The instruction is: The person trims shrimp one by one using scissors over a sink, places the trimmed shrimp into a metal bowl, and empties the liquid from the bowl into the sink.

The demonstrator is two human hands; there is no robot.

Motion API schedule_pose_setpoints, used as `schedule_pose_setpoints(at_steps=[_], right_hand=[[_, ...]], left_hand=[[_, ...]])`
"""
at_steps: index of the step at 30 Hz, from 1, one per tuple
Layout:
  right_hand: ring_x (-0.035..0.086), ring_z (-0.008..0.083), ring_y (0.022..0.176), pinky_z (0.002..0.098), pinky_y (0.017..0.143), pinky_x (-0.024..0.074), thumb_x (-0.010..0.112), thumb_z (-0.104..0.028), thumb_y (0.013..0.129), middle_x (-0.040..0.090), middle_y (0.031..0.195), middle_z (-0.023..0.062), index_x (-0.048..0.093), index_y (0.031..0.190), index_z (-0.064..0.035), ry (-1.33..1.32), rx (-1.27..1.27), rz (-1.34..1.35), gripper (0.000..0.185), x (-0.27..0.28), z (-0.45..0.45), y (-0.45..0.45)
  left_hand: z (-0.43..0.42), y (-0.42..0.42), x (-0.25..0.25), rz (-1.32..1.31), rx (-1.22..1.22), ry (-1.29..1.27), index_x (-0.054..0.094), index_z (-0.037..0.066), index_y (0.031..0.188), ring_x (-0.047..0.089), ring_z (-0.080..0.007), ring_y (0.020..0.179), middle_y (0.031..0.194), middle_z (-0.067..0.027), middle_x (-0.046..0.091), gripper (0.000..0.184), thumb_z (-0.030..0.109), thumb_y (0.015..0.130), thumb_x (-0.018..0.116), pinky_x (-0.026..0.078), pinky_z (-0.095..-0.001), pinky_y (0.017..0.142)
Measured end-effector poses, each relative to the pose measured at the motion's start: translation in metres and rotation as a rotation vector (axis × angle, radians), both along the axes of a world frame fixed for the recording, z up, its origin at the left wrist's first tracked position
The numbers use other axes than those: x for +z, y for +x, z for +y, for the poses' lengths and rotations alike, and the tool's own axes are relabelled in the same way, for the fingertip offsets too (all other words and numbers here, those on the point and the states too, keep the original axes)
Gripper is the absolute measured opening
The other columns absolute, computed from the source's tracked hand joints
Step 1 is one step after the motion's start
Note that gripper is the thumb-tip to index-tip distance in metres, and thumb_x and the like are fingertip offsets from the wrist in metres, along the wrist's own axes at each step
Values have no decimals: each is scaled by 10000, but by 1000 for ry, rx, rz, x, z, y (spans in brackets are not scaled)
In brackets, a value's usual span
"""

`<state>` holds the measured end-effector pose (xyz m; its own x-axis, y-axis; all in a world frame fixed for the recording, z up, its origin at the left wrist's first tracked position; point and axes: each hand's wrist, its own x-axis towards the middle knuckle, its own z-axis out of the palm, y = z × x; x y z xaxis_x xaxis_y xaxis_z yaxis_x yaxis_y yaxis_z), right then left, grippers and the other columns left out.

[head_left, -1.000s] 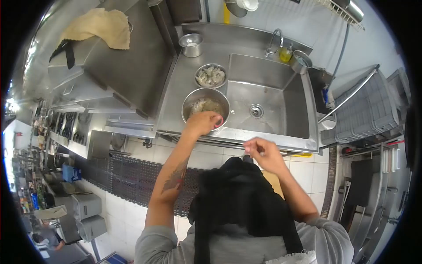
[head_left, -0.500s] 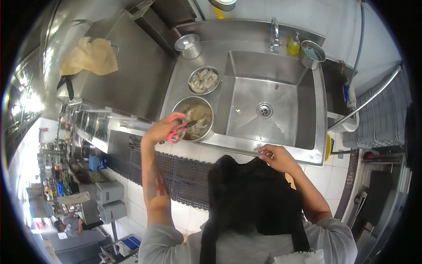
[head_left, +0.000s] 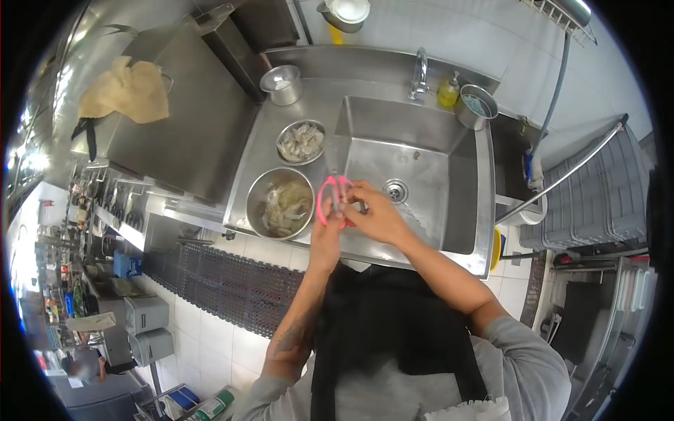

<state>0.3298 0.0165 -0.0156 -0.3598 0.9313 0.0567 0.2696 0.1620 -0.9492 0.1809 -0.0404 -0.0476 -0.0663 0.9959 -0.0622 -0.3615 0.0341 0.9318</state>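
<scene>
Pink-handled scissors (head_left: 325, 192) are held above the counter's front, between the large bowl and the sink, with their blades toward the back. My left hand (head_left: 325, 237) grips them from below, fingers closed at the handles. Closed fingers of my right hand (head_left: 377, 215) pinch at the other side of the handles; whether they hold something small as well is hidden. To the left, a large metal bowl (head_left: 254, 218) contains raw shrimp (head_left: 286, 200) in cloudy liquid. Behind it, a smaller metal bowl (head_left: 314, 158) is heaped with shrimp pieces (head_left: 302, 140).
A steel sink (head_left: 379, 158) with a faucet (head_left: 420, 74) lies to the right. A soap bottle (head_left: 448, 92) and a metal pot (head_left: 484, 121) stand at its back corner. A lidded metal pot (head_left: 282, 90) sits at back left. A cloth (head_left: 126, 91) lies on the steel unit.
My left hand has moved right, carrying the scissors away from above the large bowl. My right hand has come from the sink's front edge to meet it at the handles. The view has shifted slightly.
</scene>
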Motion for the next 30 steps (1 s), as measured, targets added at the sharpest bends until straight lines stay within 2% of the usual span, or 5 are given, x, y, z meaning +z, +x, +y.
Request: schedule_pose_setpoints(at_steps=[4,9,13,25,30], right_hand=[[659,235,1041,342,782,562,692,-131,913,634,1205,114,639,1235,-16,-97,59,81,346,-16,1,33],[669,188,1071,315,794,568,673,-55,894,642,1176,88,594,1297,-6,-176,-75,-240,413,-66,-17,79],[671,217,1096,314,790,575,676,-35,894,623,1270,123,531,1396,-1,-584,-130,185,523,-64,-44,88],[659,193,1041,317,778,595,675,-28,906,607,1364,106,518,1411,-6,-262,-496,86,529,-73,-125,90],[619,177,1177,319,1016,493,744,-36,843,638,1297,81,587,1363,-39,-51,-427,-36,543,-12,-22,111]], left_hand=[[6,-36,35,428,-513,49,508,55,1471,647,-197,1127,1389,-121,590,500,162,998,631,521,-348,927],[74,-165,-10,1226,-116,-95,789,41,953,751,-326,799,835,-181,757,147,162,905,722,573,-387,757],[98,-189,-66,1559,-387,-165,781,37,944,716,-390,962,999,-201,748,209,213,831,783,564,-462,870],[79,-189,-13,1612,-440,-30,662,82,1309,677,-424,1083,1115,-260,710,607,104,734,857,552,-463,951],[61,-210,68,1469,-100,-77,668,14,1270,712,-197,746,954,-160,742,515,125,798,841,560,-324,667]])
